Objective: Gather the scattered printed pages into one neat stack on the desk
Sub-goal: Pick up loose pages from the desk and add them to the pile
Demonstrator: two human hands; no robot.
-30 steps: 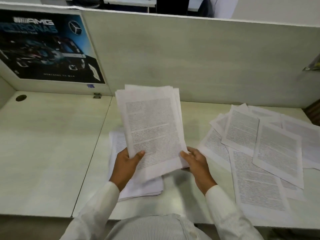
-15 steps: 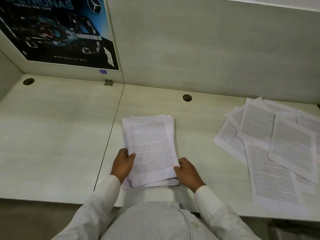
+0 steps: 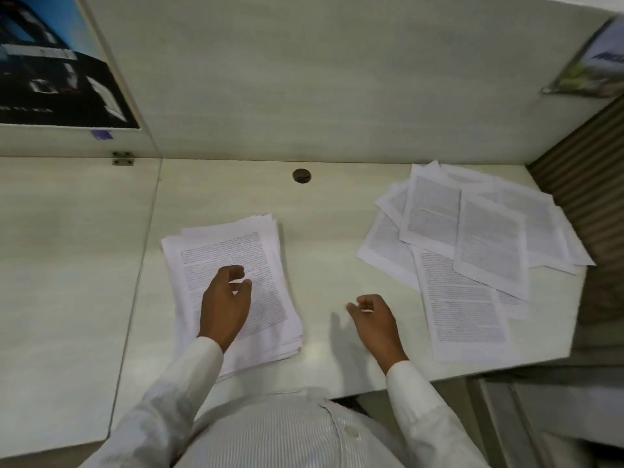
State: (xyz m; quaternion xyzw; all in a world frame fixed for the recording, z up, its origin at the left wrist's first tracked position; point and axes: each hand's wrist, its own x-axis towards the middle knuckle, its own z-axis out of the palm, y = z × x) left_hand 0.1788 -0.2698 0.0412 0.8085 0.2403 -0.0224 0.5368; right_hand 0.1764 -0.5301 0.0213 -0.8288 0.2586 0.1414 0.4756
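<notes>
Pages gathered so far lie as a stack [image 3: 236, 251] on the desk [image 3: 324, 211], left of centre. Its edges are fanned rather than square, and its near end is close to the desk's front edge. Well apart to the right, the loose pages [image 3: 489, 244] overlap at odd angles in a rough spread near the desk's right end.

The left hand [image 3: 224, 298] is over the stack's top sheet, fingers loosely curled and pinching nothing. Whether the palm rests on the paper or hangs just above it, the view does not settle. The right hand [image 3: 374, 320] is over bare desk between the stack and the spread, fingers likewise slack and empty.

The step in hand looks like fetching the next batch. It is best to sweep the spread together with the right hand flat, drawing the outer sheets inward first so none slips off the right end, then to lift them as one bunch. The left hand could pin the stack so it fans no further. Squaring can wait until every sheet is in, by tapping the long and short edges on the desk.
</notes>
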